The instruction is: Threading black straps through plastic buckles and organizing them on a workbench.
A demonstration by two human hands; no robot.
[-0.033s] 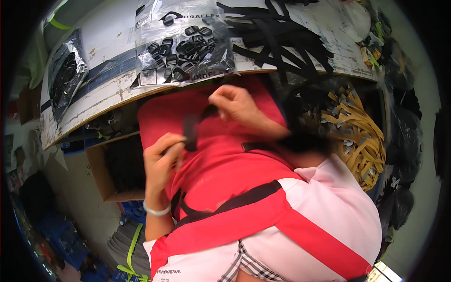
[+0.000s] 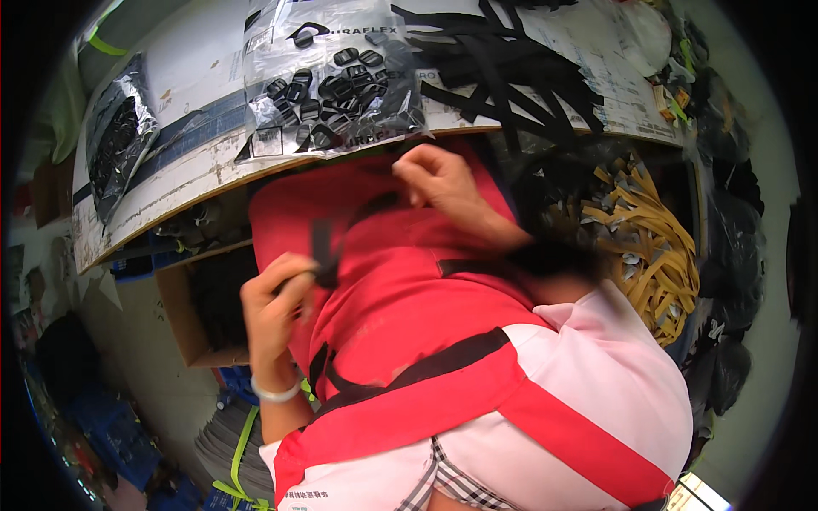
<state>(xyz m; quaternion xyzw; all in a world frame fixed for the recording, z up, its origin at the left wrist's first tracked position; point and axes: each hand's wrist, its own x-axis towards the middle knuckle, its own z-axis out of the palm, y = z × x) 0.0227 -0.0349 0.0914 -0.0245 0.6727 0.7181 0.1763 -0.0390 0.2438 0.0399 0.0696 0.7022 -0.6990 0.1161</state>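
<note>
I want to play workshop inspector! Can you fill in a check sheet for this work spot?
Surface: worn white worktable, chipped along its front edge.
Job's things: red fabric piece with black straps, lying on the person's lap below the table edge; short black strap standing up from it.
Clutter: clear bag of black plastic buckles; second bag of black parts; loose black strap pieces.
Grips: left hand pinches the short black strap; right hand closed on the fabric's top edge.
Cables: nothing seen.
Surroundings: heap of yellow webbing; open cardboard box under the table; blue crates.
</note>
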